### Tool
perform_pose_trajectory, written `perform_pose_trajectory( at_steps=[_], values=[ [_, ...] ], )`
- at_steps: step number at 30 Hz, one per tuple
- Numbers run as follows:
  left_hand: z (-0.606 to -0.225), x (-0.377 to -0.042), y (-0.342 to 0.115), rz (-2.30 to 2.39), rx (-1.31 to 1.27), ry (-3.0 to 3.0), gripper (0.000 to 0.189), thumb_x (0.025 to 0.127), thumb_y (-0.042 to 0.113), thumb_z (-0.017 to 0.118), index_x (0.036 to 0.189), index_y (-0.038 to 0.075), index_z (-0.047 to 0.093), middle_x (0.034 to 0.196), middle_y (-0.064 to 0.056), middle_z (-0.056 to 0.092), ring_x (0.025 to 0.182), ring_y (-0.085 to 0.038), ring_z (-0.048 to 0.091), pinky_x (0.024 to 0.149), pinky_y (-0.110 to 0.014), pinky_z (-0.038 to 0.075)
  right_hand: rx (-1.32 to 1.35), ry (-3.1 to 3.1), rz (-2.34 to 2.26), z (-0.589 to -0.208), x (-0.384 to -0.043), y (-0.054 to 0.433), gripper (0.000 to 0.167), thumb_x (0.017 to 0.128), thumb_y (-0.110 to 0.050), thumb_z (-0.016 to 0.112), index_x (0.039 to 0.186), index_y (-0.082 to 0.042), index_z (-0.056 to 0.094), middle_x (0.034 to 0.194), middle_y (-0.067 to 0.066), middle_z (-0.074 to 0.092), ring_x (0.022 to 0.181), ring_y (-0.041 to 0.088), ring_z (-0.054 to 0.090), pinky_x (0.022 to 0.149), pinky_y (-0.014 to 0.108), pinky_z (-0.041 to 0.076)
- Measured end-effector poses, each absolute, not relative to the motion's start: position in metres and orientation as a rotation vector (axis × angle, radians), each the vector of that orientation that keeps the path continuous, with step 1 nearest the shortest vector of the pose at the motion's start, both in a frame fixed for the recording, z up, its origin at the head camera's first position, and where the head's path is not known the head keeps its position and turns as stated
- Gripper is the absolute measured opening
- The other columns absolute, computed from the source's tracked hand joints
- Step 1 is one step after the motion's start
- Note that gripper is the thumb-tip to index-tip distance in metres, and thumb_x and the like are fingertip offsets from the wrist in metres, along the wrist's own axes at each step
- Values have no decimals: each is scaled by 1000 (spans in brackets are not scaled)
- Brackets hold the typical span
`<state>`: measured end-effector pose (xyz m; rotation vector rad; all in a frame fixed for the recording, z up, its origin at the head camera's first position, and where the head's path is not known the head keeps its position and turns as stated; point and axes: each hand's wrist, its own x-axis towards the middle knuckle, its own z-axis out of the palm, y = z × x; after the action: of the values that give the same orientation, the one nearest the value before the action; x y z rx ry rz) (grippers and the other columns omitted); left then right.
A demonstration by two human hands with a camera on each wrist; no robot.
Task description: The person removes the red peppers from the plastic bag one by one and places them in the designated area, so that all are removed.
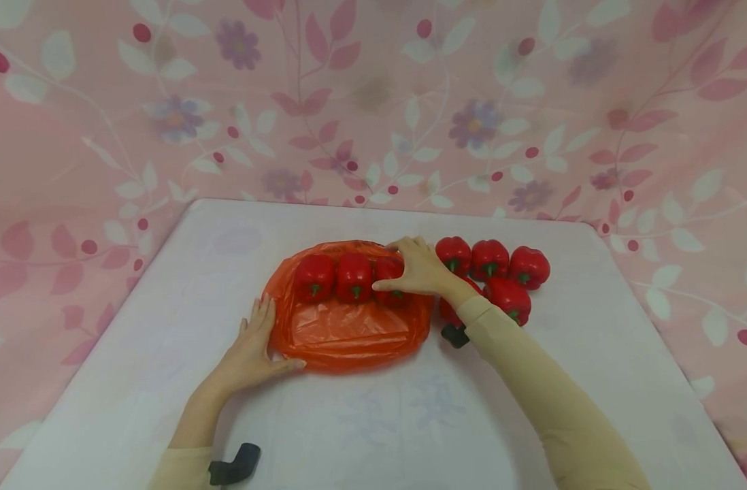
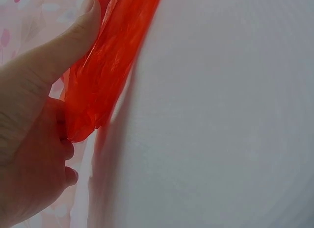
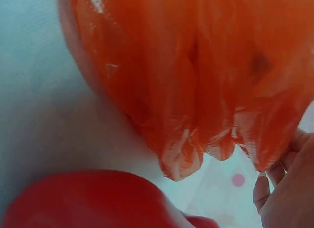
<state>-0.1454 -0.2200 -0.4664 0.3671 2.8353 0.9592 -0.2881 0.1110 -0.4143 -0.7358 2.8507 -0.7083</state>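
An orange plastic bag (image 1: 349, 333) lies spread open on the table, its rim forming a wide ring. Inside, along its back part, stand a red bell pepper (image 1: 314, 278), another bell pepper (image 1: 354, 278) and a third bell pepper (image 1: 388, 269). My right hand (image 1: 419, 267) holds that third one, thumb across its front and fingers behind it at the bag's back rim. With fingers and thumb spread, my left hand (image 1: 257, 347) rests against the bag's left side. The left wrist view shows the left thumb (image 2: 73, 41) stretched along the orange plastic (image 2: 105, 76).
Right of the bag sit several more red bell peppers, among them one at the back right (image 1: 529, 267) and one in front (image 1: 509, 299), partly hidden by the right forearm. A white cloth covers the table (image 1: 324, 429). Behind hangs a pink floral curtain (image 1: 373, 102).
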Motion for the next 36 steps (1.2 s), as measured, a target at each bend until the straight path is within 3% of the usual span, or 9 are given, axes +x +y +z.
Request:
perform_pose_trajectory(
  at_steps=[26,36],
  values=[
    [-467,-146,-220,970,371,2831,128,69,60,78,151,-4,3,159,-19,-6,145,-36,-10,113,-60,-1,-646,2807,-670,-429,-288,110,90,70,-69,71,136,-14,46,124,3,54,115,23,37,95,46,37],
    [-467,-146,-220,980,370,2834,126,70,59,78,152,-4,5,159,-19,-5,145,-35,-10,113,-60,-1,-737,2889,-576,-431,-285,108,94,68,-73,69,135,-13,45,124,5,49,114,24,37,96,45,33]
  ],
)
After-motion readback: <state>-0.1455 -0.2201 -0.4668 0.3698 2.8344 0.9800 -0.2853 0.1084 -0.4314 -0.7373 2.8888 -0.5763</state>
